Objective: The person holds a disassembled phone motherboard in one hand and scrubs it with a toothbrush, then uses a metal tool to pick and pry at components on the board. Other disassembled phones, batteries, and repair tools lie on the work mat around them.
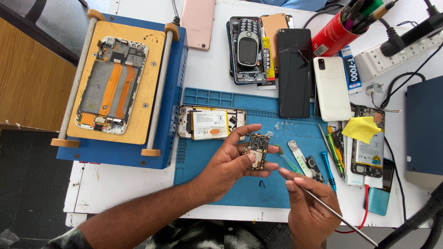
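Note:
My left hand (230, 163) holds a small phone circuit board (256, 150) above the blue work mat (212, 157), pinched between thumb and fingers. My right hand (309, 207) grips thin metal tweezers (323, 203), whose tip points toward the board from the right. An opened phone (210, 123) with a white battery lies on the mat just behind the left hand.
A blue heating station (173, 92) with a stripped phone frame (112, 85) stands at left. Several phones and back covers (295, 69) lie behind the mat. Small tools (330, 159), a red pen cup (337, 30), a power strip (401, 50) and another open phone (369, 147) crowd the right.

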### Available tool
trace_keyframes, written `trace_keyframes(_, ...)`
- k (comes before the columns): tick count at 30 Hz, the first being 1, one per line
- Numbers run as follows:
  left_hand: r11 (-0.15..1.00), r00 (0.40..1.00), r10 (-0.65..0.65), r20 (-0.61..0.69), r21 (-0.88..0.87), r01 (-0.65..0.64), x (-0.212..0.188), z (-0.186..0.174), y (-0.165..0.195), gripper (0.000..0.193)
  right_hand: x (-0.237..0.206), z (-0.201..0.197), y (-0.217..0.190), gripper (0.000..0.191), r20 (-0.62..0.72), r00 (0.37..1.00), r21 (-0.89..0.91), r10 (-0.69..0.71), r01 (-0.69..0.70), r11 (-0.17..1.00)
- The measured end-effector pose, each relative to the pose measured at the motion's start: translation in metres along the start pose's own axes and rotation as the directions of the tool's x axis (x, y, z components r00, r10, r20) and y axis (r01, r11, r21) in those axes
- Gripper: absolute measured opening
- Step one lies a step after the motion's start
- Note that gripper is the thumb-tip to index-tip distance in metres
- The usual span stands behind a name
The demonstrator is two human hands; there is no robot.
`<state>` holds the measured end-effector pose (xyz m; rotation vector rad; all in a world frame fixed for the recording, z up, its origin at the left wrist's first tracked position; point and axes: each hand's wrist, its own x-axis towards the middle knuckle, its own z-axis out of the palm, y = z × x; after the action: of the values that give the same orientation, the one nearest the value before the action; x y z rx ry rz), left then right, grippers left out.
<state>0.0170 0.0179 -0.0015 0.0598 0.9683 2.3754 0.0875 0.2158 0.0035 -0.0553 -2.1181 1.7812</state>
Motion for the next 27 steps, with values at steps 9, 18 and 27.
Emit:
trace_keyframes(9, 0.999, 0.997, 0.041, 0.058, 0.008, -0.041, -0.001, 0.004, 0.002, 0.065, 0.014, 0.003, -0.011, 0.021, 0.279, 0.917, -0.382, -0.284, 0.378, 0.843)
trace_keyframes(18, 0.999, 0.997, 0.047, 0.055, 0.01, -0.047, -0.001, 0.005, -0.001, 0.063, 0.017, 0.012, -0.015, 0.025, 0.297, 0.901, -0.394, -0.316, 0.417, 0.819)
trace_keyframes(27, 0.999, 0.997, 0.049, 0.065, 0.005, -0.05, -0.001, 0.005, -0.001, 0.064, 0.019, 0.006, -0.008, 0.031, 0.346, 0.871, -0.413, -0.349, 0.475, 0.777)
